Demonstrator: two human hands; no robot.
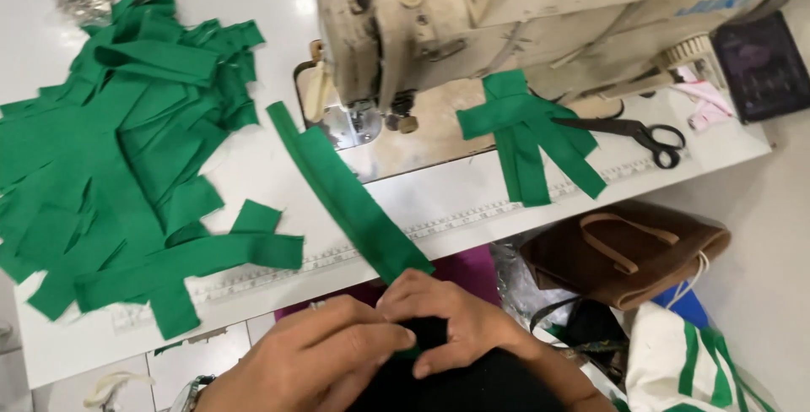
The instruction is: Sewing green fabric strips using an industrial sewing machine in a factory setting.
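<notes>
So you've got that long green fabric strip (350, 197) lying diagonally across the white table (472, 197). Its long axis runs from the far end up by the sewing machine (506, 15), near the presser foot, down and to the right toward you, where the near end disappears off the table edge into your hands. It looks folded lengthwise, flat on the table for most of its run.

Both your hands are bunched together at the bottom of the view, just past the table edge. Your left hand (312, 361) is curled with fingers pressed against the near end of the strip, and your right hand (451, 323) is pinching the same end from the other side, fingers tucked in tight. The two hands are touching each other.

Off to your left there's a big messy pile of green strips (118, 142), well apart from the one you're holding. A smaller stack of green pieces (527, 129) sits under the machine arm, with black scissors (633, 133) just beside it. A brown bag (629, 252) is below the table on your right.
</notes>
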